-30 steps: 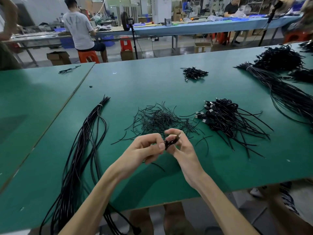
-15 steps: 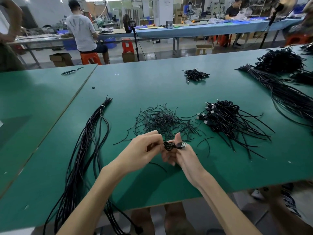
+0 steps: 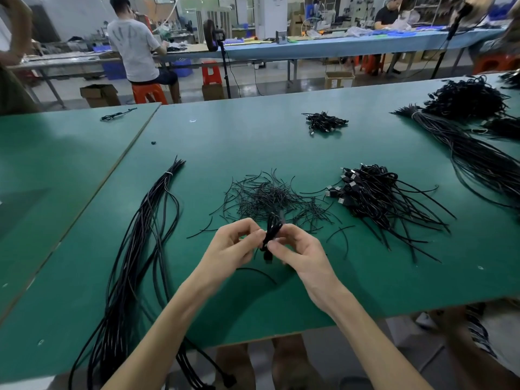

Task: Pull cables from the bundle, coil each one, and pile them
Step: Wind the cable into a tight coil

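Black coiled cable (image 3: 272, 235) held just near side of tie heap (image 3: 270, 195), long axis pointing away from body. L hand (image 3: 233, 246) & R hand (image 3: 302, 256) both pinched it, fingers curled. R hand nearer to cable pile (image 3: 377, 201), right of heap.

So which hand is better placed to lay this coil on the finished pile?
Likely the right hand: it and the left hand pinch the coiled cable, but the pile lies on the right.
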`<action>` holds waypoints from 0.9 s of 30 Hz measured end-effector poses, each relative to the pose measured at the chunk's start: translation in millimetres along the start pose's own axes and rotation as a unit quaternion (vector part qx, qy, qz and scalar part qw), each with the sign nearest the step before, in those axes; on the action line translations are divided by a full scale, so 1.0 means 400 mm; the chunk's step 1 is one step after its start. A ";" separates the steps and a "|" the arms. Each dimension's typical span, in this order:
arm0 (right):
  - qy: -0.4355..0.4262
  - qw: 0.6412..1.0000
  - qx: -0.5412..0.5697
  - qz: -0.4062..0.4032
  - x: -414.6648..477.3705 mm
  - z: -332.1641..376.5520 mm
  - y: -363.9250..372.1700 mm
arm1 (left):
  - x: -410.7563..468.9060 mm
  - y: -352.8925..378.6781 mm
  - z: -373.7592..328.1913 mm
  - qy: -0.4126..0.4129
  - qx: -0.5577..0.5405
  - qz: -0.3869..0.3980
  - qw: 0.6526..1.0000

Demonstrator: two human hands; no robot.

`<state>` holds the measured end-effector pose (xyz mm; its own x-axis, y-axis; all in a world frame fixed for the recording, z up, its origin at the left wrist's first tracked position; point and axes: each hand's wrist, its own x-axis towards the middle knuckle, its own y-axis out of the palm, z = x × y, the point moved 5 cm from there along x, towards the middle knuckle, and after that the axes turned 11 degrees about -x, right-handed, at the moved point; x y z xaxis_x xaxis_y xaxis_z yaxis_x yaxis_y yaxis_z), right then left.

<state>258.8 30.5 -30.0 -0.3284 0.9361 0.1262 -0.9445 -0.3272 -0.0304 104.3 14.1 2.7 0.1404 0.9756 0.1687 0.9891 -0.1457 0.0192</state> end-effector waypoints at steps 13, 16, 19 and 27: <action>-0.037 0.987 -0.068 -0.144 0.001 -0.021 -0.035 | 0.000 0.043 0.026 -0.120 -0.117 -0.075 0.983; 0.014 0.990 0.013 -0.136 -0.004 -0.018 -0.027 | 0.000 0.035 0.001 -0.021 -0.023 -0.053 0.998; 0.039 0.992 0.062 -0.103 -0.002 -0.017 -0.016 | 0.004 0.035 -0.031 0.109 0.167 -0.019 0.980; -0.011 0.999 -0.031 -0.041 0.000 0.001 -0.009 | 0.012 0.019 -0.016 0.154 0.243 -0.001 0.958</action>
<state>262.5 31.5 -29.4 -0.2511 0.9560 0.1520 -0.9671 -0.2411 -0.0811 112.3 16.6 9.9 0.1930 0.8705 0.4527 0.9034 0.0224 -0.4282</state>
